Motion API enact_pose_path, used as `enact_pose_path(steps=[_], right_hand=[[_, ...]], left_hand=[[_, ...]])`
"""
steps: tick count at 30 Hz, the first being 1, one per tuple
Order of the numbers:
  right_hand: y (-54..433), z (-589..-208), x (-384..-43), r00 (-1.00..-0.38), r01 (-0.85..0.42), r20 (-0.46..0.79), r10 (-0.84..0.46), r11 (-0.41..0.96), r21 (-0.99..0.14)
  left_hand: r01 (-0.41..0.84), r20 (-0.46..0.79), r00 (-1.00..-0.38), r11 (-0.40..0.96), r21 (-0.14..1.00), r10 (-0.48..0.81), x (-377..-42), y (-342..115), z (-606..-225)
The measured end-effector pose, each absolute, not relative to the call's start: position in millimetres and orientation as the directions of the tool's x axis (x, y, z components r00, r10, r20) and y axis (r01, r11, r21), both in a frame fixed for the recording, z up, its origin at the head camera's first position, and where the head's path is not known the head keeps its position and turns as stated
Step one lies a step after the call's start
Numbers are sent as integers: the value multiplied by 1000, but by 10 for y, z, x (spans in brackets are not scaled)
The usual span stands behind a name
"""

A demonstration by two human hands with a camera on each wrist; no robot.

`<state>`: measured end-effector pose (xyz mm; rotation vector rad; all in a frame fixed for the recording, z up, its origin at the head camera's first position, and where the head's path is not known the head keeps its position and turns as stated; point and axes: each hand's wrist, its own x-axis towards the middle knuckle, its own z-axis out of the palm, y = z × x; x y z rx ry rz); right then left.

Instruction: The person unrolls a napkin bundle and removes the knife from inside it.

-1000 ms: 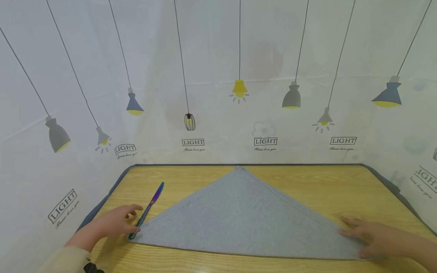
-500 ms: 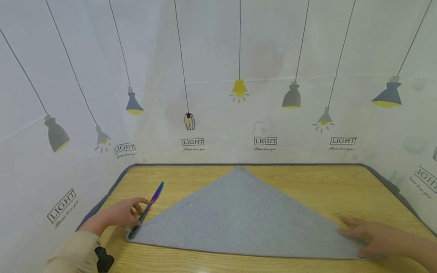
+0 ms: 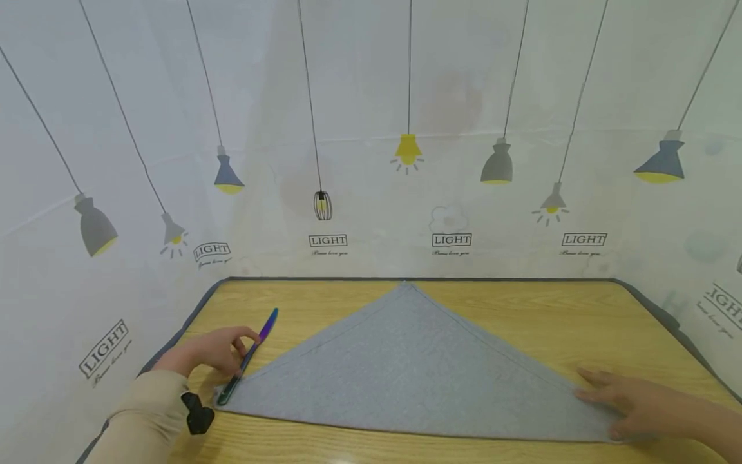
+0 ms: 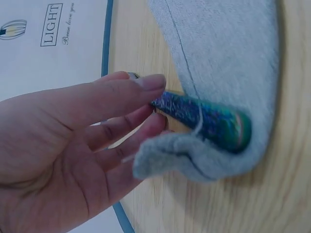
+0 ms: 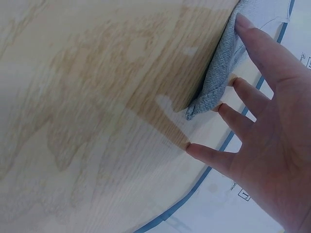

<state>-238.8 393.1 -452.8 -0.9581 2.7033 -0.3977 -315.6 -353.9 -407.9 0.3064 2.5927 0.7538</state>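
A grey cloth (image 3: pixel 406 374) lies as a large triangle, its point toward the far edge. Across its left corner rests an iridescent table knife (image 3: pixel 265 328), blade pointing away and handle on the cloth. My left hand (image 3: pixel 217 350) pinches the knife, thumb on one side, fingers on the other. The left wrist view shows the knife's rounded handle end (image 4: pixel 231 128) on the cloth, with the corner (image 4: pixel 165 155) curled up beside my fingers. At the cloth's right corner (image 5: pixel 211 92), my right hand (image 3: pixel 643 403) has its fingers spread, some touching the cloth and one on the table.
The wooden table (image 3: pixel 580 322) has a dark edge all round. White sheeting (image 3: pixel 371 84) printed with hanging lamps rises behind it and at both sides. A black device (image 3: pixel 198 414) sits at my left wrist.
My left hand has slid forward along the knife, from the handle end toward the blade. The knife and cloth lie where they were. My right hand has stayed still.
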Motion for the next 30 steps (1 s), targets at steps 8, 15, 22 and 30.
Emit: enact_pose_path(steps=[8, 15, 22, 30], right_hand=[[3860, -4492, -2360, -785, -517, -189, -590, 791, -327], [3888, -4491, -2368, -777, -525, -178, -604, 777, -349], [3915, -4510, -2371, -765, -546, -161, -624, 760, -353], [3896, -4498, -2364, -766, -546, -155, -624, 758, -357]], left_hand=[[-40, -373, -904, 826, 562, 210, -3187, -3428, -4066], [-48, -355, -913, 810, 584, 201, -3175, -3317, -4095], [-44, -379, -904, 840, 541, 196, -3201, -3290, -4145], [43, -328, -908, 835, 548, 262, -3190, -3300, -4147]])
